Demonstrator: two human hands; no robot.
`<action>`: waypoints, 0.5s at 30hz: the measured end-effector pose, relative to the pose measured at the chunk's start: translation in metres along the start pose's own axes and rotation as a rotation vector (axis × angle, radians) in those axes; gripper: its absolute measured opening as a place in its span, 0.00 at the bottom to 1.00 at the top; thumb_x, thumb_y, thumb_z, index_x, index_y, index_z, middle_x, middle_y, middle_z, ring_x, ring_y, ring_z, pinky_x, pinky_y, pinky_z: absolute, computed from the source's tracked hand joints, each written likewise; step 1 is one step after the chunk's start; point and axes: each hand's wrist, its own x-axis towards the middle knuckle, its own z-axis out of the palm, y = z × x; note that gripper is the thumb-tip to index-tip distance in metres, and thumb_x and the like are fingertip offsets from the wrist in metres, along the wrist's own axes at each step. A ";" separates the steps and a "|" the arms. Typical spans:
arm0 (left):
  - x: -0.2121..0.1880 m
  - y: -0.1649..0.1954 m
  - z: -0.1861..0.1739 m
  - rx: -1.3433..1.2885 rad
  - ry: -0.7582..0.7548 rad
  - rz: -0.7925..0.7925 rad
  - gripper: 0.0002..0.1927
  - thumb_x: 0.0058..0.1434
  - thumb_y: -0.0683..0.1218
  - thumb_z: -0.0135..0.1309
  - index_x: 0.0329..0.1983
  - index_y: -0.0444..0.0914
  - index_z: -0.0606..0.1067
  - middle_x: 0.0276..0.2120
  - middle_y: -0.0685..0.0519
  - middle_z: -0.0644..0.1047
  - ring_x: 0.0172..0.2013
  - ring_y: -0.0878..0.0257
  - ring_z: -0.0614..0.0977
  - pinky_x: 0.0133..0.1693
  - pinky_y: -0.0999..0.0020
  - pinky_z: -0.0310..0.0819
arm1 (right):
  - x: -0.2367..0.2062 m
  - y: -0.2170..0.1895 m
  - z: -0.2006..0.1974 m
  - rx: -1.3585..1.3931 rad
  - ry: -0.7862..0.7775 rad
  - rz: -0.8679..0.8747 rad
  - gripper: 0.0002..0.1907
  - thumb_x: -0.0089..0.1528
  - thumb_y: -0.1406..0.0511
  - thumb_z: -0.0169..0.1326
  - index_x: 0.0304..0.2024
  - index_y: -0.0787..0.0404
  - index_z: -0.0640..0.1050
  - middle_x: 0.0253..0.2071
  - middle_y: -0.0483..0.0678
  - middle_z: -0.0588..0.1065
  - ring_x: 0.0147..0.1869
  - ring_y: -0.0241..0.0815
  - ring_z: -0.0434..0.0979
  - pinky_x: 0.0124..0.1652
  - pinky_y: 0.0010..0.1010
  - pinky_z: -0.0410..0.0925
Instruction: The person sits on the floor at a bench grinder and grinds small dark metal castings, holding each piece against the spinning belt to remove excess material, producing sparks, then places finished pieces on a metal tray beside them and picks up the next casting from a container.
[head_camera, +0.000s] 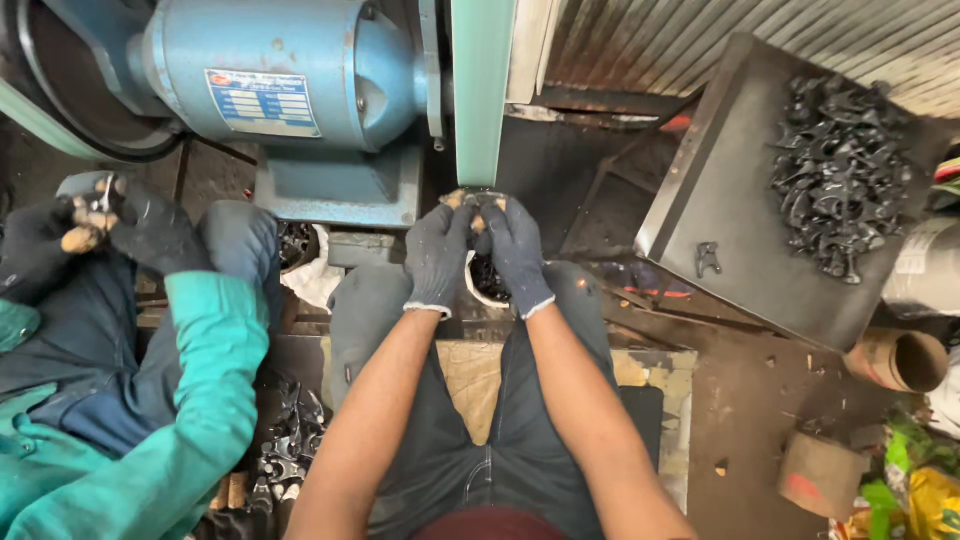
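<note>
two hands: both of the person's own, in dark knit gloves with worn fingertips, raised together at the foot of the green belt (482, 90)
left hand (438, 255): fingers curled and pinched narrow on a small dark metal piece (476, 200), gripping it from the left
right hand (515, 255): fingers closed on the same piece from the right, thumb touching the left thumb
metal piece: held between both sets of fingertips, right at the lower end of the belt; whether it touches the belt i cannot tell
white bucket (478, 290): just below the hands, between the knees, mostly hidden; dark metal bits show inside it
tray (740, 230): dark flat metal tray with a raised rim, tilted, well to the right of the hands
tray contents: a heap of dark cast parts (838, 175) piled in its far right corner, and one lone part (708, 258) lying apart near the lower left of the tray
blue motor (280, 70): above and left of the hands, on a blue base
floor pile (285, 445): more dark parts lying loose beside the left knee
cardboard tube (905, 360): open end showing, on the floor below the tray, nothing visible inside
co-worker: a person in a teal sleeve (190, 400) at the left, gloved hands (100, 230) closed around a small part
</note>
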 end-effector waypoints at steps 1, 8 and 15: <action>0.004 -0.001 0.003 -0.007 0.020 0.031 0.19 0.66 0.53 0.54 0.40 0.30 0.81 0.29 0.41 0.83 0.31 0.54 0.85 0.35 0.61 0.75 | 0.007 0.002 0.000 -0.028 -0.008 -0.062 0.12 0.68 0.65 0.51 0.49 0.65 0.79 0.36 0.44 0.78 0.38 0.32 0.74 0.40 0.27 0.69; 0.012 0.007 0.024 -0.063 -0.073 0.293 0.19 0.64 0.54 0.54 0.39 0.32 0.80 0.30 0.42 0.82 0.30 0.53 0.85 0.35 0.58 0.75 | -0.001 -0.005 -0.014 -0.040 0.185 -0.210 0.11 0.70 0.66 0.51 0.48 0.66 0.80 0.45 0.47 0.81 0.50 0.35 0.78 0.52 0.28 0.70; -0.014 -0.002 0.006 0.488 -0.110 0.537 0.20 0.66 0.58 0.55 0.33 0.37 0.79 0.30 0.40 0.79 0.34 0.40 0.80 0.33 0.47 0.70 | -0.030 -0.001 -0.033 -0.103 0.197 -0.424 0.14 0.68 0.68 0.52 0.55 0.67 0.75 0.53 0.49 0.77 0.56 0.40 0.76 0.57 0.33 0.68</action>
